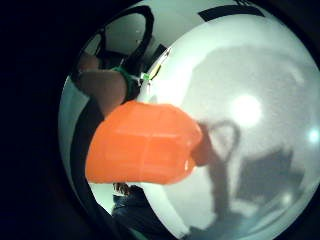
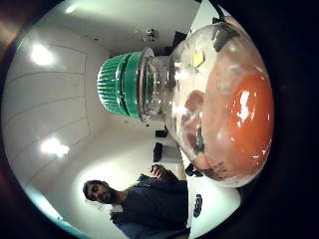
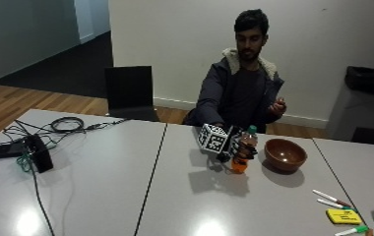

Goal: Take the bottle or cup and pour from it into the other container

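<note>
just beside the brown bowl (image 3: 285, 154), the gloved right hand (image 3: 230, 143) is gripping the upright bottle (image 3: 242, 153), green cap (image 2: 118, 85) still on.

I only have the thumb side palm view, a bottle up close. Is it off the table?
Observer: Yes, the outside view shows the bottle lifted above the table, gripped by the right hand.
Operator: What would it pour into?
Observer: A brown bowl sits on the table beside it, apart from it.
Operator: Is the bottle tipped yet?
Observer: No, it stands about upright, its green cap on top.
</note>
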### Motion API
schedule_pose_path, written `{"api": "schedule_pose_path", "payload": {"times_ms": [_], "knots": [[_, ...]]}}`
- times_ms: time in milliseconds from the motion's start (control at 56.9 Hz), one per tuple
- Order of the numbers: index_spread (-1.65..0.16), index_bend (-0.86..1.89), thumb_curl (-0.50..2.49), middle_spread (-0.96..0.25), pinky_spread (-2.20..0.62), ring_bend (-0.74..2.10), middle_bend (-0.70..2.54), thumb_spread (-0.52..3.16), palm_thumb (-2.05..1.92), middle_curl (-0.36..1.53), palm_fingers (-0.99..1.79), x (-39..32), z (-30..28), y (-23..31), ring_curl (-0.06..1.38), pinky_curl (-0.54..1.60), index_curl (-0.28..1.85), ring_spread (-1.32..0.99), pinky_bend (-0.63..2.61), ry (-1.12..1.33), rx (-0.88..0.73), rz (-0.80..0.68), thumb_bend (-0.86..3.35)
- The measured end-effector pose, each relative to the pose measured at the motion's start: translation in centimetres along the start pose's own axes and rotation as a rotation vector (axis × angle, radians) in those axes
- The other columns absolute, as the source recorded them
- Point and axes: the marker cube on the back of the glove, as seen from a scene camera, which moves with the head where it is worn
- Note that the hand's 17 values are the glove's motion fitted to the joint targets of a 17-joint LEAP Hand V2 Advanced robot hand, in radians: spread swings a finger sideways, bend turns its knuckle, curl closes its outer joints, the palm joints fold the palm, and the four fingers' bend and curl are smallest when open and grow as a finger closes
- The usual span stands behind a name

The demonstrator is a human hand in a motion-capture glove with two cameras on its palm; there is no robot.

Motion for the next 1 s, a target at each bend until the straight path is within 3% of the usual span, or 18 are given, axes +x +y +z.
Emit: {"api": "schedule_pose_path", "payload": {"times_ms": [158,281,352,475,1002], "knots": [[-0.32,0.09,0.49,-0.28,0.18,0.47,0.3,0.69,0.99,0.4,1.01,-4.3,-1.0,1.8,0.36,0.3,0.23,-0.17,0.41,0.108,0.116,-0.037,-0.03],[-0.31,0.1,0.51,-0.28,0.19,0.45,0.31,0.69,1.01,0.41,0.99,-8.5,-1.4,1.7,0.36,0.3,0.23,-0.16,0.39,0.399,0.296,-0.098,-0.02],[-0.31,0.1,0.51,-0.28,0.19,0.44,0.31,0.69,1.01,0.41,0.99,-10.6,-0.6,3.7,0.36,0.3,0.23,-0.16,0.38,0.617,0.184,-0.085,-0.03],[-0.31,0.1,0.51,-0.27,0.2,0.43,0.3,0.69,1.02,0.42,0.98,-13.3,1.3,4.0,0.37,0.3,0.23,-0.16,0.37,0.903,0.198,-0.14,-0.03],[-0.32,0.1,0.52,-0.28,0.21,0.39,0.31,0.66,1.04,0.43,0.95,-16.2,12.3,2.8,0.37,0.31,0.23,-0.17,0.34,1.741,0.069,-0.424,-0.03]]}}
